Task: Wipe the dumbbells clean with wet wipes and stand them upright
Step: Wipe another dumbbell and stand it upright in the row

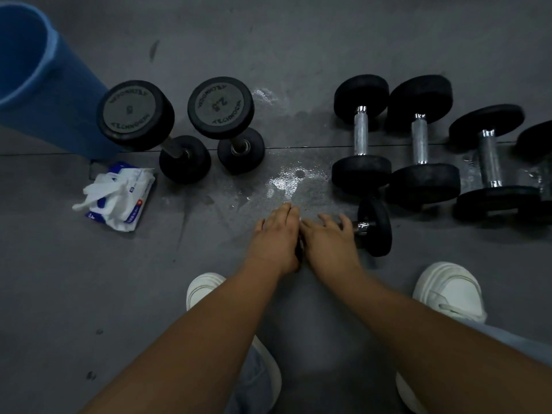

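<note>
Dumbbell [375, 227] looks dense, rigid, maybe slick; right hand [328, 237] wraps fingers over its bar, left hand [276, 234] rests loosely on nine-o'clock head

We looked down on a dark grey rubber floor [298, 40], matte and faintly speckled. A thin seam [298, 148] ran across it from left to right. A wet patch [286, 180] glistened on the near side of that seam (the brightest part of the ground), with fainter damp sheen spreading beyond it. A dark scuff mark [153, 50] showed farther off, and a small smudge [91, 375] lay nearer us on the left. At the far left a tall blue bin [68, 109] stood on the floor, its open mouth tilted toward us. The light was dim and cool.
</note>
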`<move>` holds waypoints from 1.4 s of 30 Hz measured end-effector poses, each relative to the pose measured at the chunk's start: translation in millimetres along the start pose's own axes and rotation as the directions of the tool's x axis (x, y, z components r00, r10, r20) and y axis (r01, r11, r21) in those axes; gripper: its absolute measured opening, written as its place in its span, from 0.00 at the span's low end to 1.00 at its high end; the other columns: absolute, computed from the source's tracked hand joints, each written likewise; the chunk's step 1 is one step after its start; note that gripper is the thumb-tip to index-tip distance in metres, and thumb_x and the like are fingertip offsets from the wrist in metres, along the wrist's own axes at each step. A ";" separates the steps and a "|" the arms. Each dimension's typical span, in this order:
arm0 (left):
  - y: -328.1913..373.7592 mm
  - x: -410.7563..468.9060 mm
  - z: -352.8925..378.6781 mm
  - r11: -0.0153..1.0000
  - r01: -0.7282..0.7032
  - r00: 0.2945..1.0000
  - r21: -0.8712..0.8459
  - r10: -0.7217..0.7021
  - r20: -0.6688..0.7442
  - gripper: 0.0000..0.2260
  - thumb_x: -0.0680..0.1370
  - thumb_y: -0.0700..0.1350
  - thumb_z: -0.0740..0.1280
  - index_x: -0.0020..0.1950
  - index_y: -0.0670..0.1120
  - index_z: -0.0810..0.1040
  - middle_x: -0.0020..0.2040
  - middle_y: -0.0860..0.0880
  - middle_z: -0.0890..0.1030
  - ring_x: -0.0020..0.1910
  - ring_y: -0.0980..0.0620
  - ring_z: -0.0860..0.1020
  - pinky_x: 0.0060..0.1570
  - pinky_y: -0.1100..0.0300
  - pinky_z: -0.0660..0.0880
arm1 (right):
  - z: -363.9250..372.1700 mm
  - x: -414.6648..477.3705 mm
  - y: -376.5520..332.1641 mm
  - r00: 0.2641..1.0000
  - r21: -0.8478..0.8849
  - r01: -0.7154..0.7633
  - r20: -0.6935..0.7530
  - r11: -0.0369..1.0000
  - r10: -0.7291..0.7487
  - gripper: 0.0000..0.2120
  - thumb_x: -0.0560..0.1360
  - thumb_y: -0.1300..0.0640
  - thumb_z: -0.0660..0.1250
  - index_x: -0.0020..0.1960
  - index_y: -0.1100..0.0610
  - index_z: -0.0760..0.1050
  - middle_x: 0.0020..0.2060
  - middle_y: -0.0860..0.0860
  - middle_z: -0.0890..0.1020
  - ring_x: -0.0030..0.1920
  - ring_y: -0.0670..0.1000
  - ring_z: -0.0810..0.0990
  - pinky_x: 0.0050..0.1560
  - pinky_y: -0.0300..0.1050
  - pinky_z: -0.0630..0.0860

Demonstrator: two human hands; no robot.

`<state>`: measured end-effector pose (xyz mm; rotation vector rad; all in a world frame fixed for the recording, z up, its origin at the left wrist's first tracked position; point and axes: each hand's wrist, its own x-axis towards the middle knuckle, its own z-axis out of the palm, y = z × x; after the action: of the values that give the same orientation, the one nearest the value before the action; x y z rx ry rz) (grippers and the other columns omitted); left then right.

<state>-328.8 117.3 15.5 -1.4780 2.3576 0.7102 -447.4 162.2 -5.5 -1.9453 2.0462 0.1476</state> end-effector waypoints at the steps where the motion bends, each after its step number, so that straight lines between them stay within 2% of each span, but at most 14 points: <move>1: 0.3 -1.0 -0.4 1.000 -0.002 1.000 0.002 0.002 0.003 0.47 0.69 0.50 0.74 0.80 0.47 0.49 0.81 0.48 0.50 0.79 0.49 0.53 0.76 0.47 0.54 | 1.1 5.6 -1.0 1.000 0.023 -0.016 0.013 1.000 0.016 0.18 0.79 0.48 0.57 0.68 0.43 0.69 0.63 0.39 0.76 0.71 0.49 0.66 0.66 0.55 0.45; 5: 1.0 -1.4 -2.7 1.000 -0.008 1.000 -0.024 0.008 0.003 0.47 0.69 0.50 0.75 0.80 0.47 0.49 0.81 0.48 0.49 0.79 0.49 0.53 0.76 0.47 0.53 | 0.4 -16.6 -0.5 0.993 0.142 -0.008 -0.118 0.990 0.024 0.09 0.73 0.49 0.64 0.51 0.45 0.79 0.49 0.40 0.82 0.57 0.47 0.77 0.61 0.52 0.58; 8: 0.4 2.6 -6.4 0.999 -0.018 1.000 -0.028 0.018 0.022 0.48 0.69 0.55 0.74 0.80 0.47 0.49 0.80 0.47 0.50 0.79 0.49 0.52 0.76 0.46 0.52 | 14.3 -47.5 -2.1 0.977 0.502 -0.124 -0.091 0.856 0.195 0.09 0.73 0.52 0.63 0.42 0.52 0.81 0.37 0.47 0.83 0.42 0.51 0.78 0.43 0.45 0.69; 10: 0.4 -0.3 -6.2 1.000 -0.017 0.999 -0.024 0.017 0.027 0.48 0.69 0.57 0.74 0.80 0.46 0.48 0.81 0.47 0.49 0.79 0.49 0.51 0.76 0.46 0.52 | 14.4 -43.4 -14.3 0.836 0.863 -0.430 0.269 0.267 0.478 0.09 0.77 0.58 0.62 0.46 0.57 0.81 0.39 0.53 0.83 0.42 0.52 0.79 0.37 0.42 0.72; 12: 1.6 -4.0 -3.8 0.999 -0.016 1.000 -0.037 0.016 0.002 0.46 0.71 0.57 0.72 0.80 0.47 0.49 0.81 0.47 0.49 0.79 0.49 0.51 0.76 0.47 0.52 | 14.1 -20.5 -23.9 0.626 0.707 -0.533 0.699 -0.464 0.346 0.08 0.80 0.61 0.59 0.48 0.58 0.77 0.33 0.53 0.82 0.42 0.52 0.77 0.36 0.40 0.72; 14: 2.1 -4.2 -1.4 0.999 -0.018 0.999 -0.038 0.017 -0.038 0.43 0.73 0.56 0.70 0.80 0.47 0.50 0.81 0.47 0.50 0.79 0.49 0.52 0.75 0.48 0.52 | 12.0 1.5 -34.2 0.551 0.444 -0.443 0.820 -0.779 0.153 0.10 0.81 0.60 0.57 0.46 0.57 0.75 0.27 0.52 0.82 0.39 0.53 0.77 0.36 0.43 0.72; 20: 3.4 -2.4 -4.0 0.998 -0.009 1.000 -0.060 0.008 -0.023 0.43 0.72 0.52 0.71 0.80 0.47 0.50 0.81 0.47 0.50 0.79 0.49 0.53 0.76 0.48 0.53 | 28.2 -9.6 -47.6 0.630 0.395 -0.349 0.770 -0.850 0.100 0.08 0.80 0.56 0.61 0.53 0.52 0.78 0.49 0.52 0.83 0.53 0.53 0.79 0.60 0.50 0.71; 26: 4.0 -3.2 -2.7 0.999 -0.002 0.999 -0.054 0.000 -0.046 0.41 0.73 0.53 0.70 0.79 0.47 0.51 0.80 0.47 0.51 0.78 0.48 0.54 0.75 0.48 0.53 | 30.7 -13.5 -46.8 0.670 0.335 -0.299 0.741 -0.894 0.054 0.09 0.78 0.57 0.64 0.57 0.52 0.78 0.54 0.53 0.81 0.55 0.53 0.78 0.62 0.49 0.71; 31: 4.8 -3.4 -3.1 0.999 -0.005 0.999 -0.052 0.003 -0.041 0.42 0.73 0.53 0.70 0.79 0.47 0.50 0.80 0.48 0.50 0.79 0.49 0.54 0.75 0.49 0.52 | 20.1 -4.9 -47.0 0.643 0.360 -0.334 0.762 -0.871 0.068 0.22 0.76 0.56 0.64 0.68 0.58 0.71 0.63 0.58 0.78 0.62 0.57 0.77 0.66 0.54 0.70; 35: 1.0 -1.1 -2.0 0.999 -0.016 1.000 -0.047 0.016 -0.020 0.46 0.71 0.54 0.74 0.80 0.47 0.50 0.80 0.48 0.51 0.79 0.49 0.52 0.76 0.47 0.53 | 8.2 -28.3 -37.3 0.730 0.703 -0.321 0.611 -0.634 0.308 0.09 0.78 0.60 0.64 0.53 0.61 0.80 0.49 0.59 0.84 0.51 0.56 0.81 0.56 0.51 0.76; 37: 0.0 -0.6 -2.4 0.999 -0.018 1.000 -0.045 0.017 -0.015 0.46 0.70 0.52 0.74 0.80 0.47 0.50 0.80 0.48 0.51 0.79 0.49 0.52 0.75 0.48 0.53 | 2.4 -27.0 -29.6 0.792 0.966 -0.236 0.253 -0.103 0.556 0.08 0.77 0.56 0.65 0.43 0.56 0.81 0.41 0.52 0.82 0.44 0.54 0.78 0.50 0.50 0.74; 39: -0.4 -0.2 -2.4 0.998 -0.025 0.999 -0.055 0.023 -0.032 0.44 0.71 0.51 0.73 0.79 0.47 0.51 0.80 0.48 0.52 0.79 0.50 0.53 0.75 0.49 0.54 | 5.4 -6.6 -20.6 0.886 0.670 -0.233 -0.152 0.705 0.438 0.10 0.76 0.50 0.61 0.48 0.49 0.81 0.49 0.47 0.82 0.53 0.53 0.76 0.55 0.52 0.71; 40: -0.2 -0.5 -2.6 0.998 -0.026 0.999 -0.051 0.024 -0.040 0.44 0.71 0.51 0.73 0.79 0.48 0.51 0.80 0.49 0.53 0.79 0.51 0.54 0.74 0.49 0.54 | 7.3 1.4 -16.4 0.934 0.430 -0.200 -0.187 0.880 0.303 0.14 0.76 0.47 0.57 0.54 0.47 0.80 0.56 0.45 0.80 0.59 0.53 0.75 0.58 0.53 0.67; 42: 0.2 -0.6 -3.4 0.999 -0.029 0.999 -0.045 0.028 -0.033 0.44 0.70 0.51 0.73 0.79 0.48 0.51 0.80 0.49 0.52 0.79 0.51 0.53 0.74 0.49 0.53 | 11.4 0.5 -5.4 0.979 0.220 -0.107 -0.145 0.970 0.141 0.20 0.75 0.45 0.53 0.62 0.45 0.75 0.61 0.44 0.78 0.65 0.54 0.72 0.62 0.53 0.61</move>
<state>-328.6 116.0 18.7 -1.4880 2.4064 0.7576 -440.3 164.6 -15.7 -1.7500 2.1854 -0.1970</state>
